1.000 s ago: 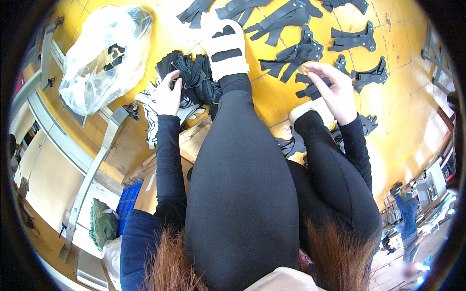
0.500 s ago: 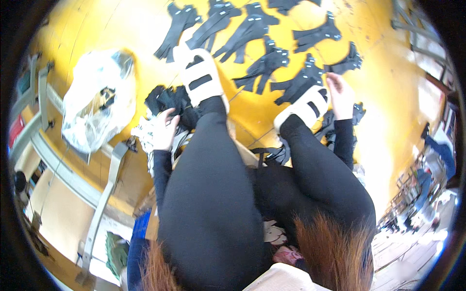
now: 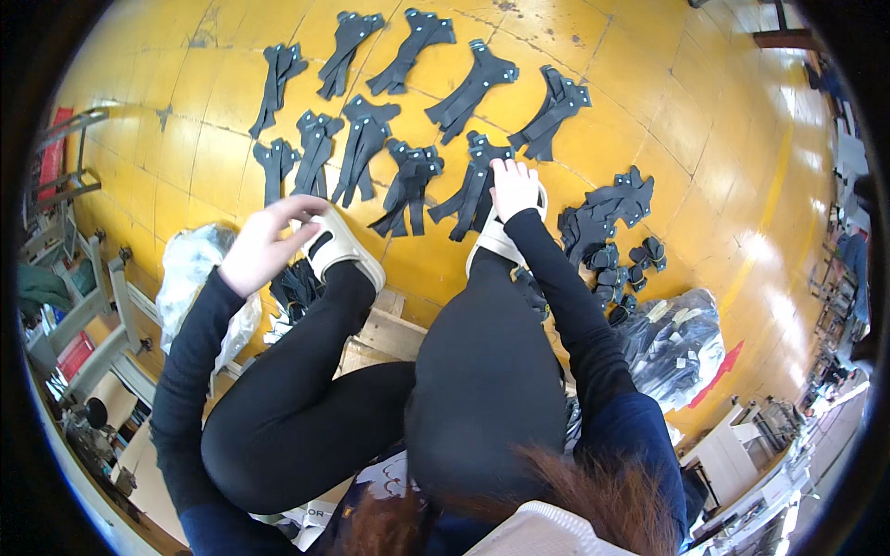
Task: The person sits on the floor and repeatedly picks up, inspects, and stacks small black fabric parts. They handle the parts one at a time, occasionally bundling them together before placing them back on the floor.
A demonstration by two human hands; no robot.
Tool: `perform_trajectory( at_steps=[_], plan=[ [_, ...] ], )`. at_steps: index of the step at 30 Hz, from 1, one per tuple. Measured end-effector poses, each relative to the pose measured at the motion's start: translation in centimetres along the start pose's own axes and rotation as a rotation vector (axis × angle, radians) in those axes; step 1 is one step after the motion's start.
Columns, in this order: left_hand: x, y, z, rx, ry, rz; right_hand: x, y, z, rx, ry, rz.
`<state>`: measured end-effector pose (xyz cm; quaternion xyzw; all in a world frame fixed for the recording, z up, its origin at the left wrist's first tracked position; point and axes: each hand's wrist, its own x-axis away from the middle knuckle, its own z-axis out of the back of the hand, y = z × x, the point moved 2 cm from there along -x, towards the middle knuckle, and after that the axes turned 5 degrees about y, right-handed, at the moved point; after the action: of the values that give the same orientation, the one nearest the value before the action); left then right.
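Black flat fabric pieces point(image 3: 362, 148), several of them with split strap-like ends and small pale marks, lie in rows on the yellow floor. My left hand point(image 3: 264, 248) is over the toe of my left white sandal point(image 3: 348, 248), fingers curved and apart, with nothing visible in it. My right hand point(image 3: 515, 190) is at the toe of my right sandal point(image 3: 498, 239). Its fingers are slightly apart and lie by the edge of a black fabric piece point(image 3: 477, 181); whether they touch it is hard to tell. A dark bundle point(image 3: 297, 285) lies beside my left foot.
Right of my foot are a heap of black pieces point(image 3: 607, 213) and small black rolled bundles point(image 3: 612, 278). A clear plastic bag point(image 3: 675, 343) with dark contents stands behind them. Another plastic bag point(image 3: 197, 278) and a metal frame point(image 3: 116, 306) are at left.
The view has shifted, showing more of the rows. My left hand has moved from the dark bundle to my left sandal's toe. My right hand is now beside a black piece, above the sandal.
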<state>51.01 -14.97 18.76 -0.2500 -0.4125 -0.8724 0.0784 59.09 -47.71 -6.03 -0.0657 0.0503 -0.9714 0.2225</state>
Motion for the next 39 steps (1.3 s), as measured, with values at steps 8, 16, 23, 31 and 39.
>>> perform_trajectory(
  at_steps=[8,16,23,31,39],
  plan=[
    [-12.5,-4.6,-15.1,0.016,-0.133,0.127,0.5,1.0,0.2,-0.242,0.073,-0.085],
    [-10.9,-6.9,-28.9,1.117,0.750,0.566,0.7,1.4,1.4,-0.367,-0.061,0.053],
    [-10.7,-7.5,-30.6,0.982,0.435,0.460,-1.4,0.7,0.4,-0.802,-0.118,0.110],
    [-13.3,-6.7,-28.5,0.924,0.328,0.351,-2.0,-0.6,-0.4,-0.589,-0.082,0.114],
    [-14.4,-7.2,-27.8,0.892,0.307,0.410,-1.6,-0.2,-1.8,-0.505,-0.106,0.114]
  ],
)
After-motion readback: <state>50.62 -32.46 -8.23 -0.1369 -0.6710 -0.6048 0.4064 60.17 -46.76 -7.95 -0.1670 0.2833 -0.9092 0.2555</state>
